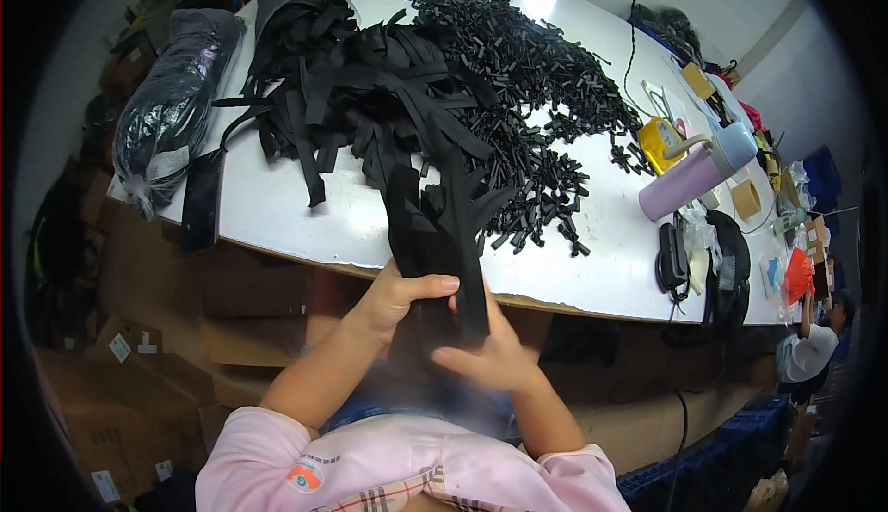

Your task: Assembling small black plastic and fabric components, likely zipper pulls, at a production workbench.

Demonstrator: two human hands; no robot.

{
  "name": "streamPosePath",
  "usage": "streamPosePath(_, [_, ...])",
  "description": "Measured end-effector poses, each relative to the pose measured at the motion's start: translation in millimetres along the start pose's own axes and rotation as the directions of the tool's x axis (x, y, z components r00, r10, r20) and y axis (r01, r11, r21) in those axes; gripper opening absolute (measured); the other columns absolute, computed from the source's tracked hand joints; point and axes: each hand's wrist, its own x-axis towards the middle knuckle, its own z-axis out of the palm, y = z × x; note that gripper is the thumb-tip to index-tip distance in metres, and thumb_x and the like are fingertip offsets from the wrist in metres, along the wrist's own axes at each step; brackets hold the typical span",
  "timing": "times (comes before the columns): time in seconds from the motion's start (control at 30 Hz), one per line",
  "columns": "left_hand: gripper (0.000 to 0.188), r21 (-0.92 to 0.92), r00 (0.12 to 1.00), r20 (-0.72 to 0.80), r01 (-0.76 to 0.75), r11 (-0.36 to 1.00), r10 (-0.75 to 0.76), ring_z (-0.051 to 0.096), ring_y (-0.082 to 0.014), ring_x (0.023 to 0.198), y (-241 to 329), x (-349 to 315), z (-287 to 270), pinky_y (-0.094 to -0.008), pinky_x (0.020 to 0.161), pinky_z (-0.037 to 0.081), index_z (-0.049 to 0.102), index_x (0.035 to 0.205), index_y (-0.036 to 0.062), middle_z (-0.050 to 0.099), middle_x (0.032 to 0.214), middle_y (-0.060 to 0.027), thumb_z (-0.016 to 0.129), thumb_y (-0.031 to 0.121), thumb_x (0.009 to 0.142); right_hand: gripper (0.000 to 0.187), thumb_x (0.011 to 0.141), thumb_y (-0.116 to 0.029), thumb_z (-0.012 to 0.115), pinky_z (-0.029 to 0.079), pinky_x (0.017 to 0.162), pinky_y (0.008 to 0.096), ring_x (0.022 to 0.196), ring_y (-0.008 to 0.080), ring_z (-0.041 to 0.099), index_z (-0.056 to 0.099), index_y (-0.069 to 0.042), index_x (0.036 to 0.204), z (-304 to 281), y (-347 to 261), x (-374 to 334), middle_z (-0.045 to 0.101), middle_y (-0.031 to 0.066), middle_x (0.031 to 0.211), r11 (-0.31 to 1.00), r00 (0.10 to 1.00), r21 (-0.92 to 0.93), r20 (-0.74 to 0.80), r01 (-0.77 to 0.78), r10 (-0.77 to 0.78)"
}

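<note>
Head view: black strips held at the tabletop edge

My left fingers pinch the long, flat black strips, thumb across the front, just off the near edge of the white surface. My right fingers, blurred, are by the strips' lower right; how tightly they close, I cannot tell. The strips seem to run up into a tangled heap of long ones. Right of that spreads a pile of short black pieces. I judge the work partway: many short pieces done, the long strips left.
</note>
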Motion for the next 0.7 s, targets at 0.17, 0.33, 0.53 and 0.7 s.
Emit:
streamPosePath(0.17, [0.030,0.067,0.996,0.050,0.075,0.995,-0.079,0.054,-0.0140,0.060,-7,-9,-2,-0.0237,0.058,0.045,0.053,0.094,-0.0001,0.056,0.074,-0.0069,0.061,0.005,0.066,0.045,0.074,-0.008,0.060,0.037,0.050,0.0160,0.064,0.0084,0.051,0.040,0.003,0.112,-22,-18,14,0.051,0.0094,0.092,0.944,0.987,0.302,-0.048,-0.132,0.153])
streamPosePath(0.33, [0.035,-0.103,0.987,0.095,0.139,0.985,-0.129,0.053,-0.0145,0.052,-28,-9,-15,-0.0248,0.048,0.045,0.049,0.097,-0.0007,0.054,0.071,-0.0089,0.066,0.012,0.069,0.018,0.077,-0.004,0.058,0.031,0.042,0.0140,0.049,0.0014,0.042,0.051,0.004,0.090,-18,3,18,0.050,-0.0003,0.065,0.964,0.989,-0.262,-0.124,0.047,-0.082])
streamPosePath(0.53, [0.052,-0.246,0.962,0.253,0.170,0.954,-0.106,0.052,-0.0141,0.051,-41,-8,-26,-0.0237,0.047,0.044,0.048,0.099,0.0003,0.054,0.068,-0.0076,0.071,0.032,0.064,0.017,0.079,-0.004,0.056,0.031,0.040,0.0140,0.046,0.0018,0.042,0.050,0.004,0.093,-4,-7,15,0.052,0.0011,0.065,0.932,0.944,0.304,-0.201,-0.195,0.263])
streamPosePath(0.7, [0.056,0.042,0.993,0.116,-0.025,0.999,0.020,0.054,-0.0134,0.056,-44,-4,-12,-0.0236,0.051,0.046,0.044,0.108,0.0004,0.055,0.074,-0.0083,0.071,0.022,0.063,0.011,0.076,-0.001,0.058,0.033,0.041,0.0148,0.045,0.0017,0.043,0.054,0.003,0.085,0,13,16,0.053,-0.0001,0.060,0.995,0.946,-0.103,-0.321,0.002,-0.035])
